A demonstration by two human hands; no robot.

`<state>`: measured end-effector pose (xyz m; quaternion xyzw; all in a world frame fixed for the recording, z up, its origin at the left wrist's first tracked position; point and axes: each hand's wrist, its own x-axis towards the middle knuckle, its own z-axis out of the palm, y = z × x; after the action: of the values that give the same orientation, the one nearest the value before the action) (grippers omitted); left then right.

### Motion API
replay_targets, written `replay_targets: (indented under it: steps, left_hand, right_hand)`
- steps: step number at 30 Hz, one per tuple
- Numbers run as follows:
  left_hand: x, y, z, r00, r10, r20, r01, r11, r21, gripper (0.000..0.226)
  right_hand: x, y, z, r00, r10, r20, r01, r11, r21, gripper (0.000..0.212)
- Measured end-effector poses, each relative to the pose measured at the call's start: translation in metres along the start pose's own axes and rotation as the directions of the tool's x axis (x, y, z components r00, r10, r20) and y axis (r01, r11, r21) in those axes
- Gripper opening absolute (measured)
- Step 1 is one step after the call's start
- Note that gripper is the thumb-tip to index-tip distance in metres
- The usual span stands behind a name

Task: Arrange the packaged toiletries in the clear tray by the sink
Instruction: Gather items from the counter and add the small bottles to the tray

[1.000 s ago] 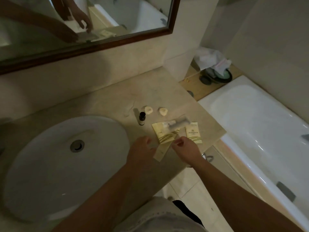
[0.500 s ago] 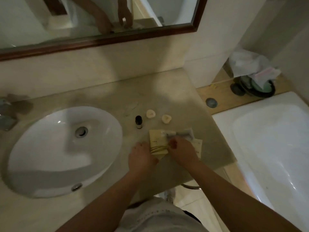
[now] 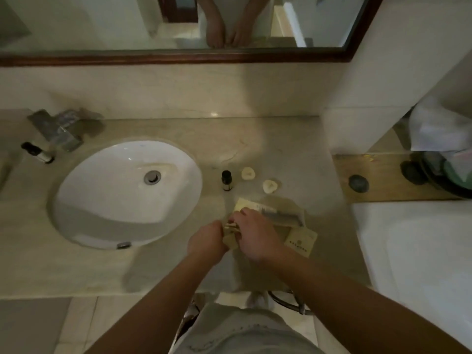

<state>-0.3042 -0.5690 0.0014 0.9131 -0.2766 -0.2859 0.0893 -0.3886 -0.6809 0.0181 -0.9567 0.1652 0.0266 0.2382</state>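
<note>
The beige surface carries a white oval sink, its basin empty. Right of it lies the clear tray, holding pale yellow packets and a comb-like item; another packet rests at its near edge. The left hand and right hand meet, fingers pinched on a small packet. A dark small bottle stands behind the tray.
</note>
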Motion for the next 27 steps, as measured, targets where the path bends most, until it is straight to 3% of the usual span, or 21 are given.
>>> replay_targets:
  steps: [4,8,13,16,20,27]
  left_hand:
    - [-0.008,-0.007,-0.012,0.997,-0.04,0.063,0.048,0.988,-0.146,0.018]
    - [-0.019,-0.026,-0.037,0.997,-0.068,0.022,0.072,0.931,-0.359,0.009]
    - [-0.036,-0.054,-0.074,0.98,-0.174,-0.097,0.085,0.806,-0.585,0.002]
    - [-0.039,-0.076,-0.095,0.974,-0.185,-0.132,0.063,0.778,-0.625,0.004]
    - [-0.042,-0.109,-0.122,0.965,-0.2,-0.168,0.022,0.704,-0.71,0.006]
    - [-0.044,-0.176,-0.152,0.951,-0.286,-0.118,0.064,0.555,-0.83,0.007]
  right_hand:
    - [0.005,0.006,-0.006,0.999,0.03,-0.016,-0.03,1.0,0.001,0.027]
    - [0.024,0.003,-0.019,0.986,0.167,-0.017,-0.167,0.986,0.024,0.026]
    - [0.064,-0.011,-0.027,0.918,0.384,-0.096,-0.348,0.899,0.267,0.053]
    - [0.088,-0.016,-0.023,0.885,0.454,-0.099,-0.408,0.862,0.301,0.061]
    - [0.103,-0.02,-0.008,0.859,0.509,-0.064,-0.477,0.838,0.263,0.046]
    - [0.122,-0.039,0.008,0.788,0.58,-0.206,-0.527,0.809,0.262,0.028]
